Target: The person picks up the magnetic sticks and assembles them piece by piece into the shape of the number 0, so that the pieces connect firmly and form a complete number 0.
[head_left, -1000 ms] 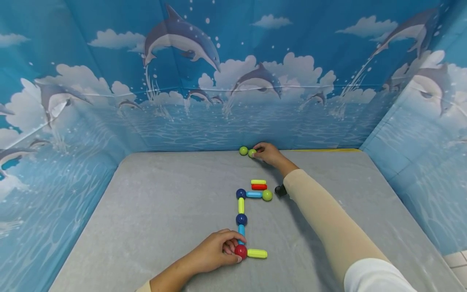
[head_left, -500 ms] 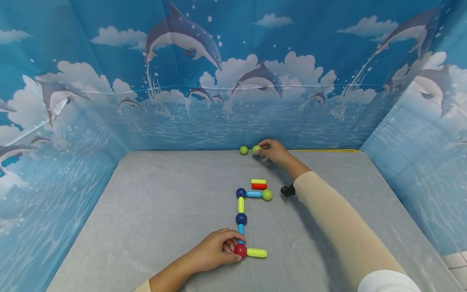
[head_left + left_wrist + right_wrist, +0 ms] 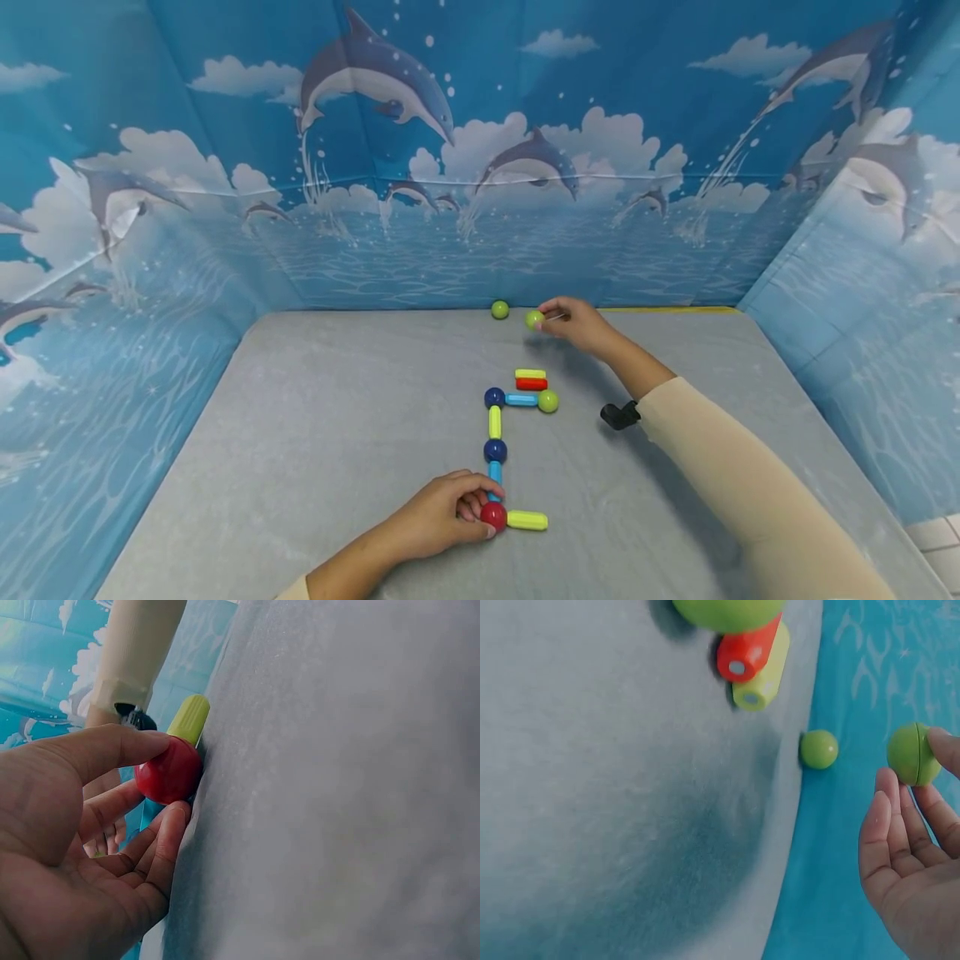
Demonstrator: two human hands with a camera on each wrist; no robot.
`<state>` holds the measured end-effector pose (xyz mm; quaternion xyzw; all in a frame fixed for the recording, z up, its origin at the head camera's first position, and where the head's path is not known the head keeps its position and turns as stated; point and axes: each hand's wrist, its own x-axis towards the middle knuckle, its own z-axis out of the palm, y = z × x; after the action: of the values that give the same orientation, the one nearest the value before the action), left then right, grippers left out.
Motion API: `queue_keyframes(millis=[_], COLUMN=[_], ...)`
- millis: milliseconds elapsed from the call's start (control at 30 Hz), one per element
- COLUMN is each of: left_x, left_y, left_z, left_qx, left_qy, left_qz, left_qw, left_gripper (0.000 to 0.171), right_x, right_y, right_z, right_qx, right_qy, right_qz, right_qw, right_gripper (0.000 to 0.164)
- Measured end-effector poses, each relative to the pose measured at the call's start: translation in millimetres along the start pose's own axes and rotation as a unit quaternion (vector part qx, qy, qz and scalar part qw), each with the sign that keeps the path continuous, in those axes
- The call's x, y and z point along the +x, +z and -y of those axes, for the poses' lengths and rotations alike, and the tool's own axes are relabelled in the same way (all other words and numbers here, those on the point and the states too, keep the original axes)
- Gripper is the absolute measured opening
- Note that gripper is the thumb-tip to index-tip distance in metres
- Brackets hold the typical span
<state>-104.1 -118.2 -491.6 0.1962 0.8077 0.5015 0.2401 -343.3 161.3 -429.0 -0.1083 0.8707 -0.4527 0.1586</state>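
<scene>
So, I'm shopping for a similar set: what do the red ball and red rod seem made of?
Red ball: probably glossy plastic, judging by its bright highlights. Red rod: likely smooth plastic; the grey disc in its end could be metal.

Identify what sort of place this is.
Probably a makeshift indoor booth: dolphin-print sheeting lines three sides of a grey-covered tabletop, and pale tiles show at the head view's right edge.

A seamed, lime-green ball (image 3: 533,321) is pinched aloft in the right hand (image 3: 581,326); a glossy red ball (image 3: 493,517), held by the left hand (image 3: 442,518), touches a faceted yellow-green stick (image 3: 528,521).
</scene>
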Motion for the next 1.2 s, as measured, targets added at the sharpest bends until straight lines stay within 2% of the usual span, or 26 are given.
queue_keyframes(millis=[200,400,667,933,1200], left_x=[-0.9,-0.7,-1.2,-2.2,-1.5], left_y=[-0.1,0.0,-1.1,0.6,0.2], left_z=[-1.2,-0.1,0.7,1.3,2.1], left_qx=[0.002,0.007,0.006,0.009,0.011], left_qy=[-0.003,0.0,-0.006,-0.003,-0.004], left_qz=[-0.002,-0.002,0.001,-0.003,-0.002], left_qw=[1.0,1.0,1.0,0.9999,0.9999], left_gripper=[0.034,0.034,0.035,0.035,0.035], right_x=[-28,-56,-92,-123,-150], right_y=[-1,-1,5,15,30], right_z=[0,-7,-20,-35,-41], right_qx=[0.005,0.004,0.023,0.04,0.049], right_qy=[-0.012,-0.032,-0.039,-0.057,-0.06], right_qz=[0.015,0.024,0.042,0.069,0.097], right_qw=[1.0,0.999,0.998,0.995,0.992], right_gripper=[0.047,0.047,0.047,0.045,0.042])
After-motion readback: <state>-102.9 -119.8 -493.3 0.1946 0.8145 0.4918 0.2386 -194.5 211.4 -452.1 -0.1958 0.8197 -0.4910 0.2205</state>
